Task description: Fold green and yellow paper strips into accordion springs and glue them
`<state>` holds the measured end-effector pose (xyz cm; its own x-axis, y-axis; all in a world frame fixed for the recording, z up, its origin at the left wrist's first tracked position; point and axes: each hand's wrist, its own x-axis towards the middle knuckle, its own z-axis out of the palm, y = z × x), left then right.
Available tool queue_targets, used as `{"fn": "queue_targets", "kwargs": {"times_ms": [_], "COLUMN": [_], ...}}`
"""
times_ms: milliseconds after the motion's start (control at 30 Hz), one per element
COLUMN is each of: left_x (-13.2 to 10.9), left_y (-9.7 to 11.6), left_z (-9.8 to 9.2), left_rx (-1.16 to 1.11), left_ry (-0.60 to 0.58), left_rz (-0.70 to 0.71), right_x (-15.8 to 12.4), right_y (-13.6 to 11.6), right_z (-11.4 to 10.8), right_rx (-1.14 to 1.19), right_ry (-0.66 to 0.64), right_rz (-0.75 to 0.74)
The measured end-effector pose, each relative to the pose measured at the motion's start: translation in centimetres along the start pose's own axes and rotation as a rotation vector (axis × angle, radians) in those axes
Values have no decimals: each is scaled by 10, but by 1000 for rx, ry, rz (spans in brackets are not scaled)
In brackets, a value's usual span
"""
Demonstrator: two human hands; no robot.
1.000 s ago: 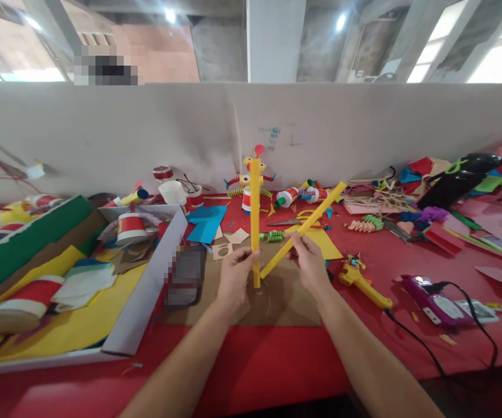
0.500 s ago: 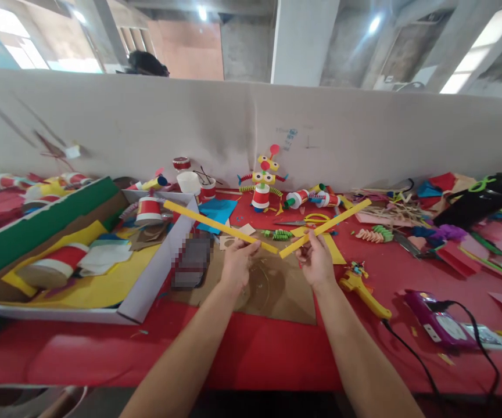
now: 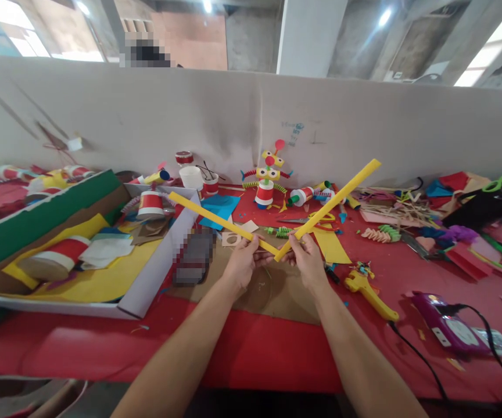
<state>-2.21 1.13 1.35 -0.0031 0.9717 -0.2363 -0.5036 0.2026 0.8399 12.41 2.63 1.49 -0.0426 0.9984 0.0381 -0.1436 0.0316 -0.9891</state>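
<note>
Two yellow paper strips meet at their near ends in a V above a brown cardboard sheet (image 3: 251, 296). My left hand (image 3: 243, 261) is closed on the left yellow paper strip (image 3: 211, 219), which slants up to the left. In the fingers of my right hand (image 3: 305, 255) is the right yellow paper strip (image 3: 338, 197), slanting up to the right. Behind the hands stands a paper-cup figure (image 3: 264, 191) with round eyes and folded-paper arms. A green folded-paper spring (image 3: 282, 232) and yellow-handled scissors (image 3: 321, 218) lie just beyond the strips.
At left is an open box (image 3: 159, 261) with paper and cups. On the right lie a yellow glue gun (image 3: 370, 293) with a cord and a purple device (image 3: 440, 325). Paper scraps and a black bottle (image 3: 490, 200) are farther right. A white partition (image 3: 146, 122) stands behind.
My hands have come closer together, bringing the strips' near ends from slightly apart to touching or overlapping. The right strip now tilts up more steeply.
</note>
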Motion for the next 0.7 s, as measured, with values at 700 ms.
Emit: {"fn": "queue_targets", "kwargs": {"times_ms": [700], "left_x": [-3], "left_y": [1], "left_z": [2], "left_rx": [111], "left_ry": [-59], "left_rz": [-18], "right_x": [1], "right_y": [3], "right_z": [-3], "right_rx": [-232], "right_ry": [-127], "right_rz": [-138]}}
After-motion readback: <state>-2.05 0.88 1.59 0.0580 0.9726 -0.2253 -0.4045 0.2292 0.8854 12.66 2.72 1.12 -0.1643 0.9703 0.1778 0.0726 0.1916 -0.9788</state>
